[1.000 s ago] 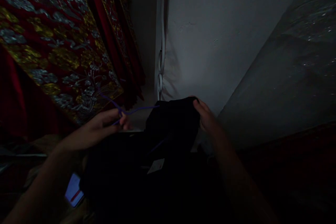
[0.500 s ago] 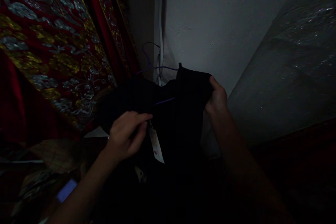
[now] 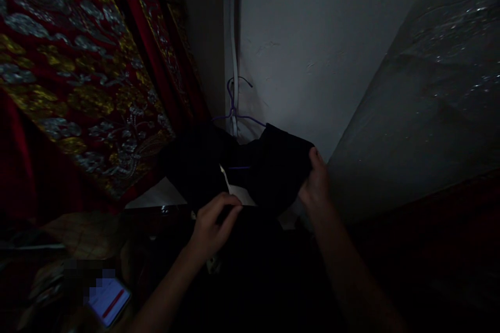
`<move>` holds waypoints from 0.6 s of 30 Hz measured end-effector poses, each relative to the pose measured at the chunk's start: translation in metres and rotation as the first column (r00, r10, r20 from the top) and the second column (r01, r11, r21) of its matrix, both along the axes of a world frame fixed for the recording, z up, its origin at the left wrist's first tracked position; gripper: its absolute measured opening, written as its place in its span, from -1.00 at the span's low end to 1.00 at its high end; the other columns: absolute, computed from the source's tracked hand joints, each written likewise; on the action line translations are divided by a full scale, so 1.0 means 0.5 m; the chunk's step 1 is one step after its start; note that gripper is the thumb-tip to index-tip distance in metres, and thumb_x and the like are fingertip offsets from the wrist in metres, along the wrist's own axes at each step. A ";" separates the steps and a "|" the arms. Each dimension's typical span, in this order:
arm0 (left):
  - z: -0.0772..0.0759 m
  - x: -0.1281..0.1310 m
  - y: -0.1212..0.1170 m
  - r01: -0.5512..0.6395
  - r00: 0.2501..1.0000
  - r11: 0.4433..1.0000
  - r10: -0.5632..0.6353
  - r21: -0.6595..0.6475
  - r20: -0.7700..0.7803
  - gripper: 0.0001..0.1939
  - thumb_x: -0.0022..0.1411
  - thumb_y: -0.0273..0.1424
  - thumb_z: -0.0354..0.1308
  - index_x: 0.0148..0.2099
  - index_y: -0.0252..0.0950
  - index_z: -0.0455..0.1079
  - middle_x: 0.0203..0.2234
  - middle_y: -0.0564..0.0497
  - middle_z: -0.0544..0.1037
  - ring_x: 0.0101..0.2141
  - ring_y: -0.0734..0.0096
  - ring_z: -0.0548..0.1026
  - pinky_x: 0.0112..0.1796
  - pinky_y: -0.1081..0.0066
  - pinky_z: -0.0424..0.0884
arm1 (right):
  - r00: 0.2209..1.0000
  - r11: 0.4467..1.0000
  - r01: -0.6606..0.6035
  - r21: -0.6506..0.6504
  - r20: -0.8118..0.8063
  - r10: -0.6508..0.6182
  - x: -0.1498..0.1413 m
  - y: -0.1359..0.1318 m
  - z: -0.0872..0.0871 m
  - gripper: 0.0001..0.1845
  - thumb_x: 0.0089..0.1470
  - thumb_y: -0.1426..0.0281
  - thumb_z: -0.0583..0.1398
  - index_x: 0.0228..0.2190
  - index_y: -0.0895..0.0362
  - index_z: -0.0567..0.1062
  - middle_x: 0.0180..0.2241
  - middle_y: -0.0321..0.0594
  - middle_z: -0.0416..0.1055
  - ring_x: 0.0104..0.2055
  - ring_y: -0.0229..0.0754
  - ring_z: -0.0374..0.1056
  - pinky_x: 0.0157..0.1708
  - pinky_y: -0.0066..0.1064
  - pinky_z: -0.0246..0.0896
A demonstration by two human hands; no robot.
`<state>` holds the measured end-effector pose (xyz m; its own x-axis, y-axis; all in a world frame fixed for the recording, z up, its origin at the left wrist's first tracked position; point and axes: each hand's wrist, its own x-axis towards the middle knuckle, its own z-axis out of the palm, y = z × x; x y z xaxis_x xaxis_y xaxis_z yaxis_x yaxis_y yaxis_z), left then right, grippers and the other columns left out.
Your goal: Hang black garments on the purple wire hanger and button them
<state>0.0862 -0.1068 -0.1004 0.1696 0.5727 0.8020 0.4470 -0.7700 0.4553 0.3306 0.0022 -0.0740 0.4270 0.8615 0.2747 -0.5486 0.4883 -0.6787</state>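
A black garment (image 3: 289,166), its exact kind lost in the dark, hangs on a thin purple wire hanger (image 3: 250,117) in front of me. The hanger's hook points up by the wall, and its lower bar shows through the neck opening. My right hand (image 3: 317,179) grips the garment's right shoulder edge, thumb on top. My left hand (image 3: 216,221) is closed in a pinch at a white paper tag (image 3: 244,195), just below the neck opening. A pale string runs from the tag up to the cloth.
Red cloth with gold and silver embroidery (image 3: 86,67) hangs at the left. Behind are a grey wall (image 3: 304,36) and a white cable (image 3: 234,36). Clear plastic sheeting (image 3: 422,104) covers the right side. A lit phone (image 3: 109,302) lies at the lower left.
My left hand has let go of the hanger and moved down and right to the tag. The hanger now sits upright by the cable. My right hand stays on the shoulder.
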 end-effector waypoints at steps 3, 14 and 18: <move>0.032 0.002 0.020 -0.202 0.974 0.974 0.189 0.104 0.123 -0.93 0.34 -0.50 0.17 -0.15 -0.24 0.40 -0.33 0.04 0.58 -0.30 0.42 0.57 -0.24 0.44 0.46 | 1.000 0.996 -0.004 -0.089 0.000 0.004 0.002 0.003 0.003 -0.65 0.09 0.13 0.31 -0.15 0.07 0.57 -0.09 -0.19 0.58 0.04 -0.04 0.48 0.14 -0.07 0.34; 0.020 -0.044 0.071 -0.162 0.877 0.980 0.197 0.115 -0.439 -0.70 0.40 -0.52 -0.03 0.10 -0.22 0.37 -0.09 -0.11 0.61 -0.04 0.20 0.53 0.01 0.15 0.33 | 0.998 0.994 0.043 -0.105 0.049 -0.039 0.009 -0.007 0.035 -0.58 0.06 0.11 0.32 -0.11 0.08 0.55 -0.08 -0.20 0.57 -0.03 -0.11 0.49 0.06 -0.16 0.38; -0.012 -0.038 0.061 -0.234 0.767 0.972 0.180 -0.008 -0.616 -0.44 0.28 -0.61 0.00 0.31 -0.26 0.22 0.01 -0.17 0.57 0.06 0.06 0.45 0.05 0.06 0.28 | 0.999 0.994 -0.023 -0.111 0.042 0.028 0.007 0.003 0.019 -0.55 0.06 0.06 0.30 -0.10 0.09 0.55 -0.09 -0.16 0.58 -0.03 -0.06 0.50 0.03 -0.12 0.41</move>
<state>0.0671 -0.0766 -0.1066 0.4746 0.7081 0.5228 0.7952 -0.5996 0.0902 0.3342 0.0036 -0.0644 0.3943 0.8980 0.1953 -0.5285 0.3954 -0.7512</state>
